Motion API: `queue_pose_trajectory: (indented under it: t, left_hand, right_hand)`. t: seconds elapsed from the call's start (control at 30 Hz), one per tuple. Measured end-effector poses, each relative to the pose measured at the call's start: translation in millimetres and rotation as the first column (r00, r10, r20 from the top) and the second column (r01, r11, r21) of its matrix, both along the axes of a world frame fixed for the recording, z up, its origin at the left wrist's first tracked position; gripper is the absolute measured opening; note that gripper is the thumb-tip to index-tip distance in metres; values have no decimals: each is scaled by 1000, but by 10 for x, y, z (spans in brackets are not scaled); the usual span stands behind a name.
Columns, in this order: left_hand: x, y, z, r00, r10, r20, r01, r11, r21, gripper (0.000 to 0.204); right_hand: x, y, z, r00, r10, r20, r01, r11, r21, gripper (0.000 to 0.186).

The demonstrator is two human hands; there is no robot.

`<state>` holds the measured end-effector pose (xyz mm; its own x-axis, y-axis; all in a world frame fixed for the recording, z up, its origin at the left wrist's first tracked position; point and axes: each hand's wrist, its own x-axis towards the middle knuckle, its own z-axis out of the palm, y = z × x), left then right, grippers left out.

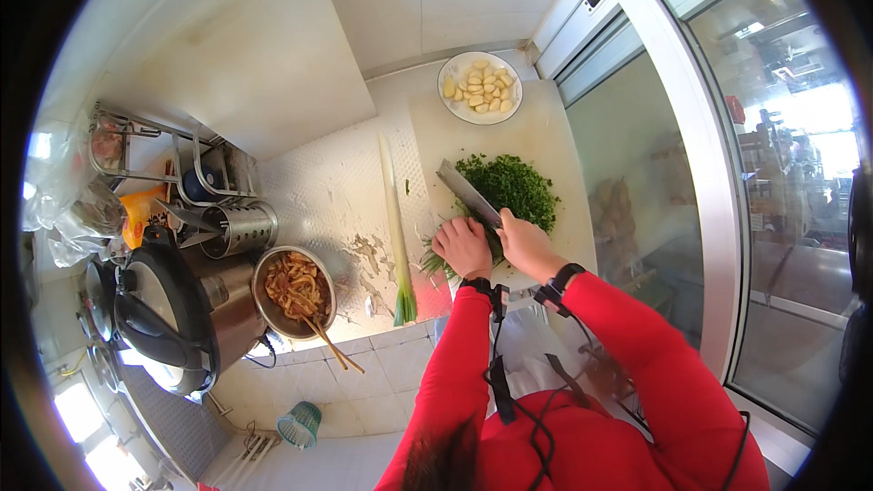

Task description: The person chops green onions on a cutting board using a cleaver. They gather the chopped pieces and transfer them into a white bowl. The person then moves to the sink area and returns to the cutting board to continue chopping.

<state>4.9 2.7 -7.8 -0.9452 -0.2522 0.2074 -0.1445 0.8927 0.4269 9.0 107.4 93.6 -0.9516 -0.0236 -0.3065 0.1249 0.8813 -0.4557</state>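
Observation:
My right hand [527,245] grips the handle of a kitchen knife [469,193], its broad blade pointing up and left over the white cutting board [436,127]. Just beside it, my left hand [463,245] presses with curled fingers on a bunch of leafy greens [435,260]; part of the bunch is hidden under the hand. A heap of finely chopped greens [518,189] lies on the board, right against the blade. Beyond the heap, a white plate [446,107] holds peeled garlic cloves [482,86]. One long scallion [396,223] lies left of the board.
On the left stand a metal bowl [330,295] of sliced meat with chopsticks [335,345], an electric pressure cooker [164,309], a perforated utensil holder [245,228] and a wire rack [164,132]. A sliding glass door [655,173] borders the board's right. A green basket [300,425] sits lower down.

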Motion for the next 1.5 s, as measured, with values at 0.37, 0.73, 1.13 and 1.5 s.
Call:
queue_pose_trajectory:
  t: [0.37,0.73,1.13,1.5]
  left_hand:
    - [1,-4,0,1000,2,-10,-2,1000,5,17]
    - [11,-52,60,999,11,31,-20,955,297,20]
    - [42,-324,473,998,-37,52,19,948,318,17]
    - [-105,-792,1436,897,-423,129,429,903,-18,41]
  right_hand:
    - [590,63,75,990,-91,106,97,993,-61,17]
    - [586,-2,-253,986,-138,-92,130,988,-86,18]
    - [700,318,-21,952,-269,-147,220,934,-282,24]
    - [904,574,291,924,-338,-179,256,894,-368,25]
